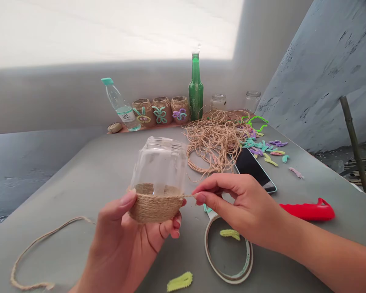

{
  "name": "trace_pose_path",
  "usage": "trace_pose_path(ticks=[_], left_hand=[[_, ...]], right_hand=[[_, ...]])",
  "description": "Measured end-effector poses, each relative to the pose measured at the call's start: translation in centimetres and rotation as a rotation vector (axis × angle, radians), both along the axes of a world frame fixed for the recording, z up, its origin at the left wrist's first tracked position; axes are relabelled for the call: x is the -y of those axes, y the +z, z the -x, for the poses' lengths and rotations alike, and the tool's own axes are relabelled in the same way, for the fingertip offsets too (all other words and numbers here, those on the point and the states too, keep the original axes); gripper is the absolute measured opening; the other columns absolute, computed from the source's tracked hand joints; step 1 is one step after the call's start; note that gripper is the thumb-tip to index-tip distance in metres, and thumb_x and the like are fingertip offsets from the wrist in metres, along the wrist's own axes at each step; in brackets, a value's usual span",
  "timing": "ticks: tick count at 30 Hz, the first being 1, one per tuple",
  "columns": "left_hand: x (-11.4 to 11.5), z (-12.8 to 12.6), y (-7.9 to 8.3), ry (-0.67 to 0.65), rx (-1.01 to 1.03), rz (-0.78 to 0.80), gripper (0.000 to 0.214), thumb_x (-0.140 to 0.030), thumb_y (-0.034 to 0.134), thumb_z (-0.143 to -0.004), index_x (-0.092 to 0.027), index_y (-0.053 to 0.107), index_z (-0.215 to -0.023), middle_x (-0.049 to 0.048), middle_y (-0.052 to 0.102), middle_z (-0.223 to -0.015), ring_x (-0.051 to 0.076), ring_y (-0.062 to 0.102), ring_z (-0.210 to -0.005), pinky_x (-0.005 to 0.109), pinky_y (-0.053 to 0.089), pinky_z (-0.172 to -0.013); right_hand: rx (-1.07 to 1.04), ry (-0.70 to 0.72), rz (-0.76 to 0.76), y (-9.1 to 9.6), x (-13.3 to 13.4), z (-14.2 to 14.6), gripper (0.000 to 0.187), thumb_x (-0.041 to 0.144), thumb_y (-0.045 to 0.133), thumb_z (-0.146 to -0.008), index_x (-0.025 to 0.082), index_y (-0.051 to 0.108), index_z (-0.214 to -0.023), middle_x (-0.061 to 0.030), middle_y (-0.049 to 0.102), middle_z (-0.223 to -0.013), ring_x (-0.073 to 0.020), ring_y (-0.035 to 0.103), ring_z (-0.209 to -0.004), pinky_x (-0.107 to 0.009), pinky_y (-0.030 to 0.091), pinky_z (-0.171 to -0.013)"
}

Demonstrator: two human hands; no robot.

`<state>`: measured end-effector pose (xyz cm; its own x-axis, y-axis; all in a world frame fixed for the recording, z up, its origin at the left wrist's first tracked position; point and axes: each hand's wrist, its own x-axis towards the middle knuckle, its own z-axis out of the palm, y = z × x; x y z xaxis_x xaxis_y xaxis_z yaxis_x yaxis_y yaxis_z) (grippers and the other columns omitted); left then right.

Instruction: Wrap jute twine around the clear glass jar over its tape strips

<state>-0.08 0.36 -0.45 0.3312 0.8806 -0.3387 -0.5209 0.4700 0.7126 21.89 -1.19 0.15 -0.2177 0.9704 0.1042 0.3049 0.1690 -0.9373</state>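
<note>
Clear glass shows in the upper part of the jar point(161, 169), and close rounds of brown twine point(156, 209) cover its lower part. It is held mouth up, raised over the near middle of the grey counter point(70, 183). The left hand point(128, 238) is curved around it from below, thumb against the left side by the top edge of the winding, fingers under the base and around to the right. The right hand point(240, 203) is nearly closed, thumb and forefinger pinching a thin strand point(188, 196) that runs out straight from the jar's right side. Where the strand goes beyond those fingertips is hidden, so I cannot tell whether it joins the loose tangle point(213, 136) farther back.

The jar should be light enough for one hand but stiff and breakable, its bare glass probably slippery. The wrapped part likely gives better grip, so the base and lower sides seem the place to hold, with the thumb pressing the last round. The strand looks soft and bendable, best pinched close to the glass and kept taut.

A tape roll point(206, 244) lies near, below the right hand; a phone point(254, 169) lies farther off, beside the tangle. Three wrapped jars point(161, 110) stand at the far edge, left of a green bottle point(196, 93).
</note>
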Motion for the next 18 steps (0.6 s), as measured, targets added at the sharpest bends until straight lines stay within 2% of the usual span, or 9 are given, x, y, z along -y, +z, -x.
trace_pose_path(ticks=[2, 4, 7, 10, 13, 16, 18], left_hand=[[0.26, -0.04, 0.0, -0.047, 0.031, 0.006, 0.038, -0.045, 0.075, -0.079, -0.012, 0.086, -0.095, 0.0163, 0.085, -0.086, 0.026, 0.074, -0.064, 0.033, 0.066, -0.058], [0.44, -0.08, -0.01, -0.094, 0.062, 0.005, 0.039, -0.047, 0.074, -0.079, -0.013, 0.086, -0.096, 0.0161, 0.084, -0.084, 0.025, 0.072, -0.063, 0.033, 0.066, -0.056], [0.51, -0.05, -0.13, -0.139, 0.085, 0.012, 0.041, -0.049, 0.073, -0.078, -0.015, 0.086, -0.096, 0.0161, 0.083, -0.081, 0.026, 0.072, -0.061, 0.032, 0.064, -0.054], [0.44, -0.05, -0.34, -0.193, 0.097, 0.016, 0.047, -0.055, 0.068, -0.08, -0.015, 0.086, -0.098, 0.017, 0.082, -0.08, 0.025, 0.072, -0.059, 0.032, 0.064, -0.055], [0.32, -0.22, -0.43, -0.208, 0.074, -0.007, 0.053, -0.056, 0.061, -0.086, -0.013, 0.084, -0.106, 0.0201, 0.083, -0.092, 0.03, 0.075, -0.071, 0.038, 0.066, -0.063], [0.25, -0.4, -0.51, -0.085, -0.052, -0.08, 0.043, -0.052, 0.064, -0.089, -0.018, 0.083, -0.107, 0.0167, 0.083, -0.108, 0.034, 0.076, -0.088, 0.043, 0.068, -0.073], [0.26, -0.41, -0.82, -0.02, -0.15, -0.136, 0.042, -0.057, 0.071, -0.086, -0.022, 0.082, -0.106, 0.0126, 0.083, -0.114, 0.033, 0.076, -0.089, 0.041, 0.068, -0.074]], right_hand=[[-0.036, 0.019, 0.08, -0.05, -0.14, -0.03, 0.015, 0.038, 0.072, -0.097, 0.024, 0.076, -0.1, -0.0005, 0.078, -0.091, -0.0167, 0.066, -0.086, -0.029, 0.051, -0.076], [-0.127, 0.059, 0.224, -0.18, -0.26, -0.08, 0.02, 0.037, 0.077, -0.094, 0.024, 0.072, -0.109, -0.0005, 0.079, -0.089, -0.017, 0.067, -0.084, -0.028, 0.05, -0.073], [-0.281, 0.099, 0.405, -0.37, -0.38, -0.2, 0.049, 0.036, 0.084, -0.087, 0.026, 0.063, -0.13, 0.0003, 0.078, -0.085, -0.0164, 0.065, -0.078, -0.027, 0.049, -0.068], [-0.317, 0.132, 0.445, -0.35, -0.45, -0.28, 0.065, 0.036, 0.085, -0.086, 0.024, 0.058, -0.144, 0.0002, 0.076, -0.082, -0.0151, 0.061, -0.074, -0.026, 0.048, -0.067], [-0.291, 0.179, 0.439, -0.14, -0.45, -0.23, 0.06, 0.038, 0.082, -0.088, 0.02, 0.063, -0.142, -0.0013, 0.075, -0.08, -0.013, 0.056, -0.067, -0.025, 0.043, -0.061], [-0.239, 0.161, 0.408, -0.04, -0.37, 0.03, 0.048, 0.039, 0.081, -0.09, 0.02, 0.071, -0.132, -0.001, 0.075, -0.079, -0.0093, 0.045, -0.058, -0.023, 0.035, -0.051], [-0.214, 0.117, 0.397, -0.08, -0.27, 0.26, 0.045, 0.039, 0.082, -0.088, 0.019, 0.074, -0.127, -0.0006, 0.076, -0.079, -0.0083, 0.042, -0.056, -0.021, 0.033, -0.049]])
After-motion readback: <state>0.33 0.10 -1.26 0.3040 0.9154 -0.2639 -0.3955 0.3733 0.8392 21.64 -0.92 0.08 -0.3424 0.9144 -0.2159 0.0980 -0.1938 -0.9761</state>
